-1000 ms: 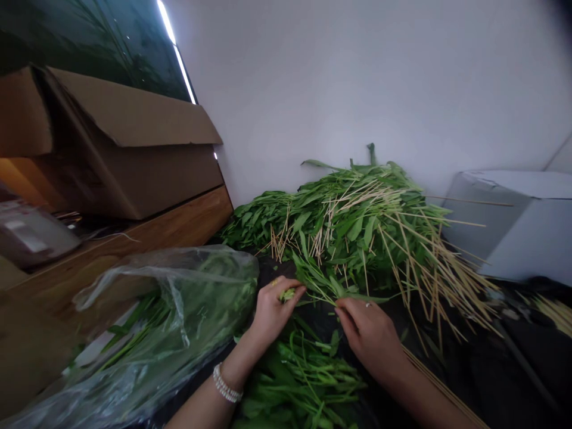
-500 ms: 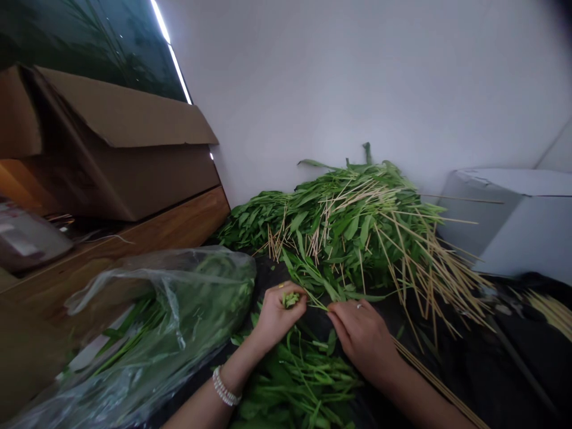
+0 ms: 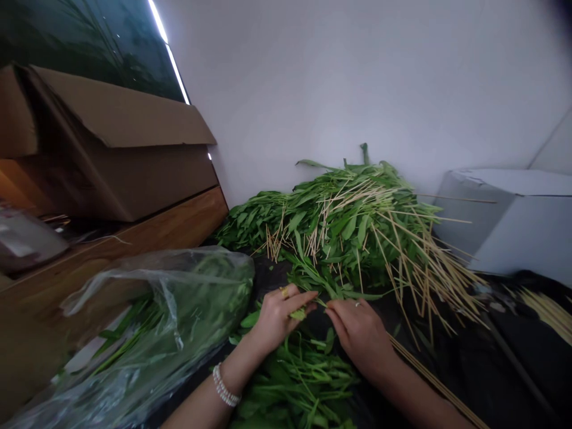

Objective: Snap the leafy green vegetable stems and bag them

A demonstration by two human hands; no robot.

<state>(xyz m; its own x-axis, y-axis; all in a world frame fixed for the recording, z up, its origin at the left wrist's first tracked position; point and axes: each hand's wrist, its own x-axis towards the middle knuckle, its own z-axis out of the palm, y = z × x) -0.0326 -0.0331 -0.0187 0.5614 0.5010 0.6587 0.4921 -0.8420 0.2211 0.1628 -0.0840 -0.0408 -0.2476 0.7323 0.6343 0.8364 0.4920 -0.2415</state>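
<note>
My left hand (image 3: 280,314), with a gold ring and a pearl bracelet, is closed round a bunch of cut green stems (image 3: 298,313) whose pale ends show at the fingers. Close by on its right, my right hand (image 3: 357,329) pinches a thin green stalk; most of it is hidden by the fingers. Thin wooden sticks (image 3: 435,381) run from under my right hand toward the lower right. Below both hands lies a heap of loose leafy stems (image 3: 304,381). Just beyond the fingers are more long leaves (image 3: 313,274).
Against the wall stands a large pile of leafy greens on wooden sticks (image 3: 348,220), the sticks jutting right. A clear plastic bag of greens (image 3: 179,322) lies left. An open cardboard box (image 3: 134,173) is back left, a white box (image 3: 513,220) at right.
My left hand has turned and its index finger now reaches out toward my right hand, which has barely moved. The view has shifted slightly.
</note>
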